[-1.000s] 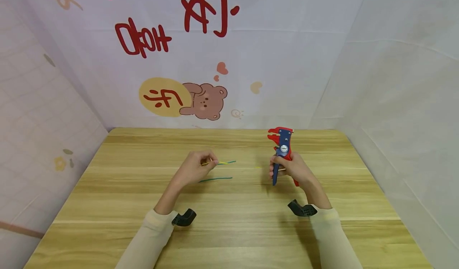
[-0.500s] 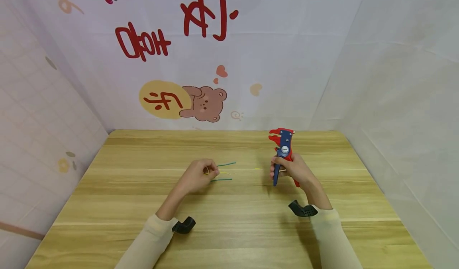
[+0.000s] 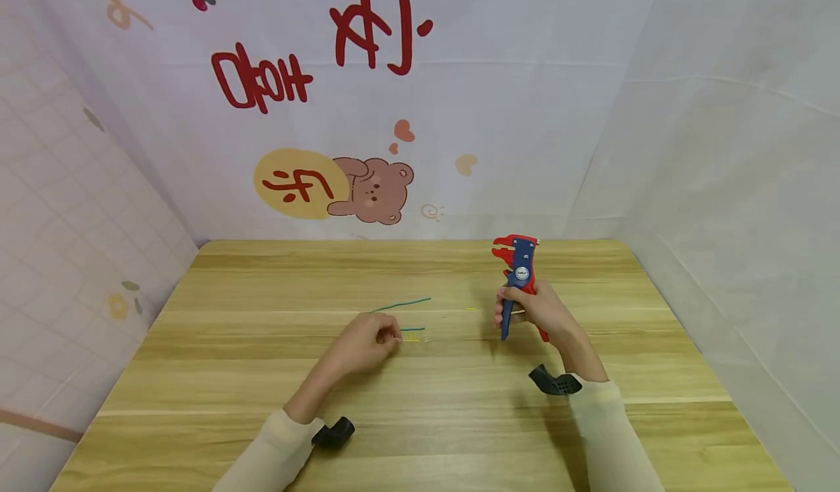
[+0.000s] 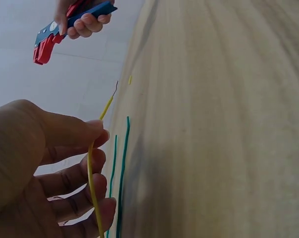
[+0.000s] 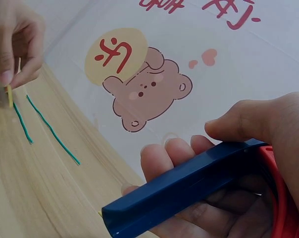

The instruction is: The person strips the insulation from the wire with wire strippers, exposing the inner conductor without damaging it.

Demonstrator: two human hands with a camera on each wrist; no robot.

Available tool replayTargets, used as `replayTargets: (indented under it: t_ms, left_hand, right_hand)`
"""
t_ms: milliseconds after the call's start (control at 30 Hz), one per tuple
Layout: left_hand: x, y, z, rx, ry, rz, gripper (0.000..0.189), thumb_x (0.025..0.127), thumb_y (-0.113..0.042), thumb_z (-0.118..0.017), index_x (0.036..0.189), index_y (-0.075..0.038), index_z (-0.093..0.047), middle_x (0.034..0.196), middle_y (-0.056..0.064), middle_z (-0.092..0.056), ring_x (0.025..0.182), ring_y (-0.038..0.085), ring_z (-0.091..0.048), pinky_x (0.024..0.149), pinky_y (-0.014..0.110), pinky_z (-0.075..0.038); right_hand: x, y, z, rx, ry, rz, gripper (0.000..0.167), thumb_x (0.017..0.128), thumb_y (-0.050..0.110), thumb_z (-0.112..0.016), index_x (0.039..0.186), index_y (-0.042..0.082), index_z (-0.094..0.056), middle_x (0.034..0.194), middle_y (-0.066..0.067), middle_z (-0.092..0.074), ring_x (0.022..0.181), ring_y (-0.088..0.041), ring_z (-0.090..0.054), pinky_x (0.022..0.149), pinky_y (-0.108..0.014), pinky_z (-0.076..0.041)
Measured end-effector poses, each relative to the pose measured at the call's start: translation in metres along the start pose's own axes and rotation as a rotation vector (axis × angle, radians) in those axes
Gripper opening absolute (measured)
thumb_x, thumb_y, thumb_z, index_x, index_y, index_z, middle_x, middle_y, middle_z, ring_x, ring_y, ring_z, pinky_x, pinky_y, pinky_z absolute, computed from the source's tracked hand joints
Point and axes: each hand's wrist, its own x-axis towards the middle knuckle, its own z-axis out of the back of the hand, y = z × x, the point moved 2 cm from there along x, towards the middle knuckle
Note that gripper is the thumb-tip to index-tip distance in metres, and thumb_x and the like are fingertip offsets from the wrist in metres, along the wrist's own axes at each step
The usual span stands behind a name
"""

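With our left hand (image 3: 364,342) we pinch the yellow wire (image 4: 92,187) between thumb and forefinger, its bare end jutting out beyond them, near two green wires (image 4: 123,171); our right hand (image 3: 539,310) grips the red-and-blue pliers (image 3: 523,255), well apart.

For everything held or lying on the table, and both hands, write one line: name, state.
Yellow wire, pinched, one end bare
Far green wire, lying on the table
Near green wire, lying on the table
Short yellow piece, lying on the table
Wire stripper, jaws apart
Left hand, pinching the yellow wire
Right hand, gripping the wire stripper
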Motion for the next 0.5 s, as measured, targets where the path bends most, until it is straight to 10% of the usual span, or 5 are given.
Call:
replayTargets:
  t_ms: [500]
  left_hand:
    - [-0.0106,-0.0018,-0.0108,0.07,0.052,-0.036,0.014,0.091,-0.009,-0.075,0.081,-0.017,-0.069,0.074,-0.009,-0.057,0.069,0.005,-0.05,0.064,0.022,-0.044]
  right_hand:
    - [-0.0036,0.0027,0.0003,0.009,-0.01,-0.014,0.047,0.101,0.034,-0.065,0.115,-0.009,-0.054,0.083,-0.007,-0.073,0.082,-0.034,-0.077,0.082,-0.042,-0.062]
